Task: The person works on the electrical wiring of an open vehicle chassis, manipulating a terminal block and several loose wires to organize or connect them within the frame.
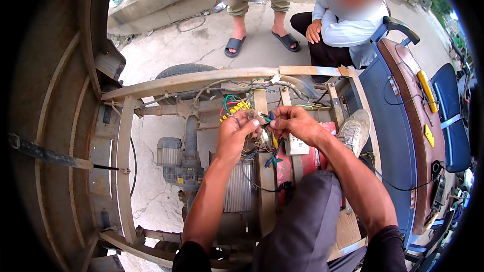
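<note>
Both hands meet over the open metal frame of a vehicle. My left hand (238,128) is closed, its thumb and fingers pinching a thin wire whose end is mostly hidden by the fingertips. Close beside it, my right hand (297,125) pinches a wire with blue-green insulation (266,119). A row of yellow connectors (234,110) with green and red wires lies just beyond my left fingers. Below my right hand sits a white box (297,146). Loose blue-green wire ends (274,161) hang under the hands.
A finned metal unit (238,189) and a grey motor (169,151) sit inside the frame (201,79). Red battery-like blocks (284,174) lie under the bars. My shoe (355,132) rests on the frame's right. A hinged blue seat base (385,136) stands beyond; two people are at the far side.
</note>
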Action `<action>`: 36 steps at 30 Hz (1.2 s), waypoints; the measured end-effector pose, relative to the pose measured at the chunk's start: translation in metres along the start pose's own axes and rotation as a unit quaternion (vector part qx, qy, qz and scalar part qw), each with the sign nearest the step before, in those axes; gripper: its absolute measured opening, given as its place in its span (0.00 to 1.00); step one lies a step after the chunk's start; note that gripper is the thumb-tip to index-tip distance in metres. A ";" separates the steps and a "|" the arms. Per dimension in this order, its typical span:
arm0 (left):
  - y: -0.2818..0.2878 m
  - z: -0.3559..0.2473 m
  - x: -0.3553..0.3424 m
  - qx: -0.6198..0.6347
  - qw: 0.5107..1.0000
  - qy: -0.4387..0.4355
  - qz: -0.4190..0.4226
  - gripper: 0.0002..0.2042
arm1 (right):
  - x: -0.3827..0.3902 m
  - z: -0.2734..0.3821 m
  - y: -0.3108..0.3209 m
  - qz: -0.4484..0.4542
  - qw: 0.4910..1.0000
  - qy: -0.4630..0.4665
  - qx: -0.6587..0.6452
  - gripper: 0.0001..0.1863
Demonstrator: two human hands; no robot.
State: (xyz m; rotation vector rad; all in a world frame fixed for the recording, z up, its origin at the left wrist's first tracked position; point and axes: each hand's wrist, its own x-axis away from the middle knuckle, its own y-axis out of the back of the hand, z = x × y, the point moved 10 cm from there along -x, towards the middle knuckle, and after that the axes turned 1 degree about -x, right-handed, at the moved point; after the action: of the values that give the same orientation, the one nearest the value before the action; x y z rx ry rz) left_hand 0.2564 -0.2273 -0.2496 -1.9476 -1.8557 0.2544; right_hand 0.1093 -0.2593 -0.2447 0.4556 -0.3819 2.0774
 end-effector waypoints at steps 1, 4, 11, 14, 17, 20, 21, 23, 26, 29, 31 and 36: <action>-0.001 0.000 -0.004 0.011 1.000 -0.006 -0.001 0.10 | -0.004 0.000 0.001 0.010 1.000 -0.020 -0.002 0.05; 0.004 0.012 -0.003 0.030 0.999 -0.001 -0.020 0.10 | -0.011 -0.002 0.001 0.012 0.999 -0.044 -0.007 0.05; 0.002 0.013 0.002 0.021 1.000 -0.015 0.005 0.12 | -0.001 -0.008 0.002 -0.048 0.999 -0.015 -0.013 0.08; 0.008 0.016 0.001 0.021 1.000 -0.009 0.014 0.13 | 0.001 -0.008 0.001 -0.057 0.998 -0.015 -0.018 0.08; 0.010 0.017 -0.003 0.009 1.000 -0.005 0.020 0.15 | 0.001 -0.009 0.005 -0.057 0.998 0.001 -0.015 0.09; 0.012 0.020 -0.003 0.029 0.999 0.018 0.016 0.17 | -0.004 -0.014 0.006 -0.048 0.997 -0.003 -0.064 0.09; 0.010 0.021 -0.002 0.065 0.997 0.018 0.032 0.18 | -0.006 -0.018 0.006 -0.048 0.996 -0.007 -0.068 0.10; 0.009 0.018 -0.002 0.095 0.994 0.016 0.049 0.19 | -0.006 -0.017 0.006 -0.057 0.997 -0.010 -0.059 0.10; 0.007 0.015 -0.001 0.117 0.991 0.002 0.060 0.19 | -0.007 -0.020 0.007 -0.066 0.997 -0.018 -0.044 0.10; 0.009 0.013 0.000 0.126 0.990 0.017 0.053 0.20 | -0.009 -0.025 0.007 -0.057 0.995 -0.017 -0.085 0.09; 0.007 0.013 0.000 0.119 0.991 0.017 0.057 0.20 | -0.008 -0.026 0.008 -0.057 0.994 -0.020 -0.090 0.09; 0.007 0.013 -0.001 0.122 0.991 0.028 0.043 0.19 | -0.009 -0.027 0.010 -0.057 0.988 -0.034 -0.143 0.08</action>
State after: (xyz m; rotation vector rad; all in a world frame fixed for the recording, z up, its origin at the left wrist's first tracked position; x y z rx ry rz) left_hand 0.2569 -0.2262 -0.2648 -1.8492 -1.6232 0.4272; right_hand 0.1006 -0.2590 -0.2736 0.3668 -0.6679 1.8627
